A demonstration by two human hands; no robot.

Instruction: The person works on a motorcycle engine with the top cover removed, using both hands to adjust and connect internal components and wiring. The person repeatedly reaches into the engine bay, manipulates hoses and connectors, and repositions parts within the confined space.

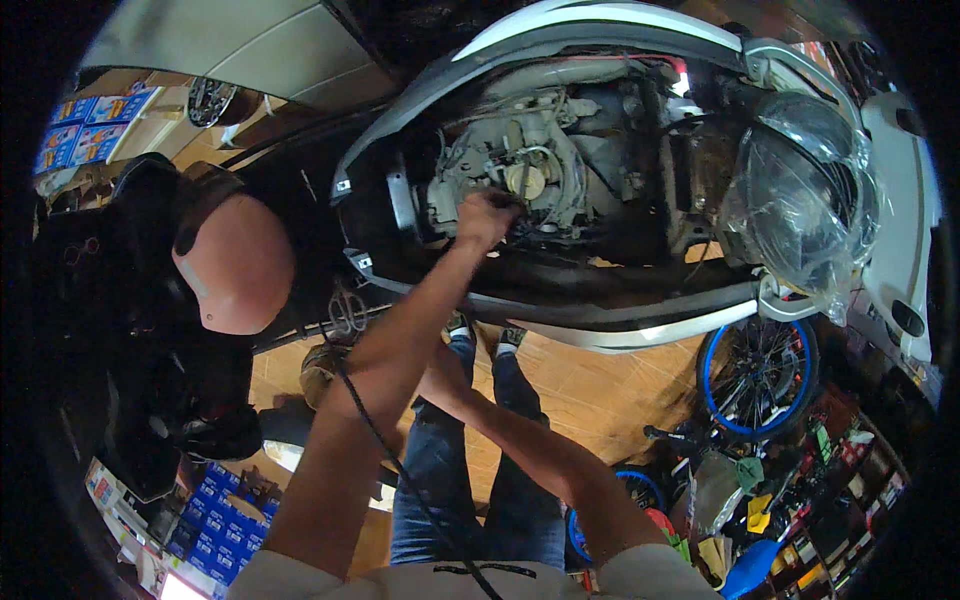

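A scooter with its top cover off lies across the upper middle, its grey engine (pixel 470 165) exposed between white side panels (pixel 640 333). My left hand (pixel 485 220) reaches into this opening. Its fingers are bent closed beside a round yellowish part (pixel 525 182), around something small and dark that I cannot make out. Lower down, my right hand (pixel 440 375) is near the outside of the scooter's near side. The left forearm crosses in front of it, so its fingers are hidden.
Clear plastic wrap (pixel 805 190) covers the scooter's right end. A pink rounded panel (pixel 240 265) is at left. A black cord (pixel 385 440) hangs across my left arm. A blue-rimmed wheel (pixel 757 375) and cluttered parts stand at right, blue boxes (pixel 215 525) lower left.
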